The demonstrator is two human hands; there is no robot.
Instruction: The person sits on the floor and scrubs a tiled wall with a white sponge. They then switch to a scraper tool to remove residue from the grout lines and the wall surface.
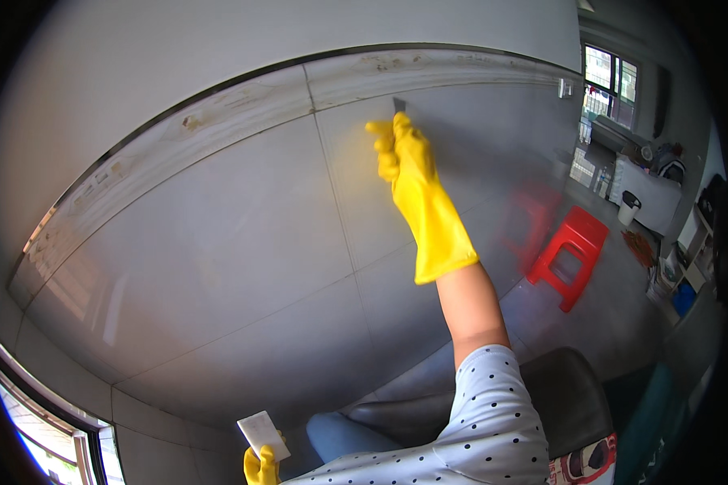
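Observation:
My right hand (404, 149), in a long yellow rubber glove, is raised to the shiny grey tiled wall (243, 226). Its fingers close round a small scraper (399, 105) whose short dark blade points up, close beneath the pale stained border strip (364, 78). Most of the scraper is hidden by the glove. Low down, my left hand (260, 467), gloved in yellow too, grips a flat white rectangular sponge (260, 432). The lower part of that hand is cut off by the picture's edge.
A red plastic stool (570, 250) stands on the floor at the right, mirrored in the tiles. A dark padded seat (570, 396) is just below my right arm. Further back are a white bin (629, 212) and a cluttered shelf (687, 271). A window (48, 436) is at lower left.

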